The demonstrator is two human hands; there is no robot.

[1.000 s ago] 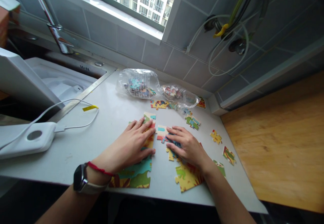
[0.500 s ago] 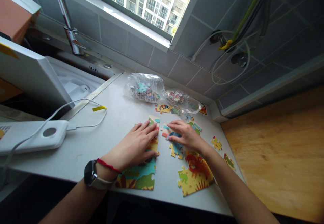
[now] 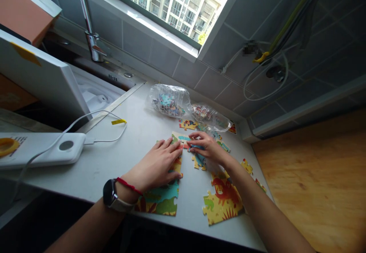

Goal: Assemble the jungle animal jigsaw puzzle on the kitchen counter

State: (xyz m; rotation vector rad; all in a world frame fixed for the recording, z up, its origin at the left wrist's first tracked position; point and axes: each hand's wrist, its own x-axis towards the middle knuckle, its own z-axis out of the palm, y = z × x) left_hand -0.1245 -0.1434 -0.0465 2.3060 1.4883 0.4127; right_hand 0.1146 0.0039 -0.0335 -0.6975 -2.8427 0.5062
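Note:
My left hand (image 3: 160, 163) lies flat with fingers spread on a joined strip of jigsaw puzzle (image 3: 164, 203), covering much of it. My right hand (image 3: 210, 149) pinches a small puzzle piece (image 3: 185, 142) between thumb and fingers. That piece touches the strip's upper right edge; whether it is fully locked in cannot be seen. Just below my right fingers is a blue and yellow puzzle piece (image 3: 198, 162), partly covered. Nearer the counter edge, beside my right forearm, lies a joined puzzle section with a red lion (image 3: 223, 195).
Clear plastic bags of puzzle pieces (image 3: 168, 100) lie by the tiled wall, with loose pieces (image 3: 188, 124) in front. At left are a white power strip (image 3: 42, 150) with a cable, and a sink with a tap (image 3: 95, 49). A wooden board (image 3: 314, 184) borders the right.
My right hand has brought the small puzzle piece left against the strip, closing the gap between them. My left hand stays flat on the strip. The camera view has shifted slightly.

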